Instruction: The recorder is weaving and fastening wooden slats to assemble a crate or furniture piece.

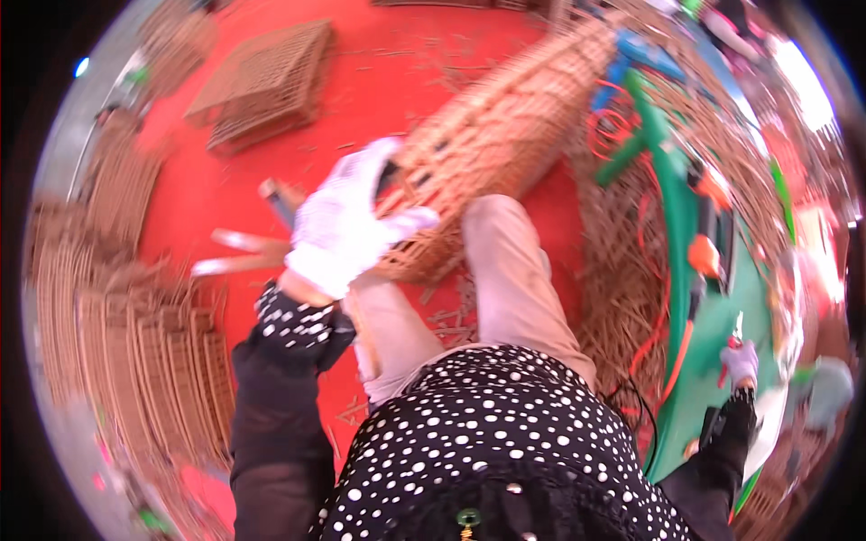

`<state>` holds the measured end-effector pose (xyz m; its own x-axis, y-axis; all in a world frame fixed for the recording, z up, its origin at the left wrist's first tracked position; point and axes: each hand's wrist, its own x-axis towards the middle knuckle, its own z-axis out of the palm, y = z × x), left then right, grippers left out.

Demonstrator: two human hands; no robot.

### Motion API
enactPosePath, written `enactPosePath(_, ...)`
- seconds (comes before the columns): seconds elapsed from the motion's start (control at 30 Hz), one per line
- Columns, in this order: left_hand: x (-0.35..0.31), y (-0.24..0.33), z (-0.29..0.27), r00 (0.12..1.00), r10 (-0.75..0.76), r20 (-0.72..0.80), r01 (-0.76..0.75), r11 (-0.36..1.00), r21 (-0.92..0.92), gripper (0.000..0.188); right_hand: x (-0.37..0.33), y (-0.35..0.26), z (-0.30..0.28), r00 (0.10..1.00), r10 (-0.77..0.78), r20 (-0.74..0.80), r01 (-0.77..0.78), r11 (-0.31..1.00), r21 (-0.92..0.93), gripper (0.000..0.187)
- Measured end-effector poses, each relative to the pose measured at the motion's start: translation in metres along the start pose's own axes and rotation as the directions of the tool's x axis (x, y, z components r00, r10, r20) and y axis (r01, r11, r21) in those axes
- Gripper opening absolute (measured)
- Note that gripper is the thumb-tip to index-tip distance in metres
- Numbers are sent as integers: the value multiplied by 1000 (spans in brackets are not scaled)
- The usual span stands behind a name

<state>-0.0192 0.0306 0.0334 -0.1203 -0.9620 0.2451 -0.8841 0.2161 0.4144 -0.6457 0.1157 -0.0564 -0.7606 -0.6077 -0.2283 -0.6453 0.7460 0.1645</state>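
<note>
A long woven wicker basket [505,135] lies slanted across my knees, its far end reaching up to the right. My left hand [338,225], in a white glove, is at the basket's near left end. Its thumb and fingers curve round the woven edge, though motion blurs them. Off to the right, over a green table [672,397], my right hand [741,362] in a pale glove grips pruning shears [737,335] with red handles and a shiny metal tip. The fingers wrap the handles.
Stacked wicker panels [153,361] stand at the left, and more woven pieces [266,86] lie on the red floor [379,54]. Orange-and-black power tools [708,243] rest on the table. Loose cane strips [622,288] and an orange hose [642,361] lie beside it. Blurred sticks [239,261] show beside my left hand.
</note>
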Motion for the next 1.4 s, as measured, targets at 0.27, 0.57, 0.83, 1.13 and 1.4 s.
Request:
enactPosePath(0.27,1,-18,-7,987,-64,-146,21,961,-275,18,-76,-248,-80,100,-853,-513,978,180,-109,57)
enactPosePath(0.57,10,-32,-14,970,-234,-62,132,727,-674,18,-217,-437,-95,-571,-643,-511,818,-395,-417,79)
enactPosePath(0.83,10,-41,-14,942,246,-226,-298,925,-236,12,-223,-467,-90,-698,-538,-473,697,-357,-623,85)
enactPosePath(1.13,5,-38,-14,977,158,-146,-190,951,-245,14,-221,-478,-91,-787,-442,-431,590,-334,-735,47)
enactPosePath(1.4,8,-37,-18,916,-390,-95,179,608,-774,31,-198,-439,-110,-386,-733,-560,921,-274,-275,43)
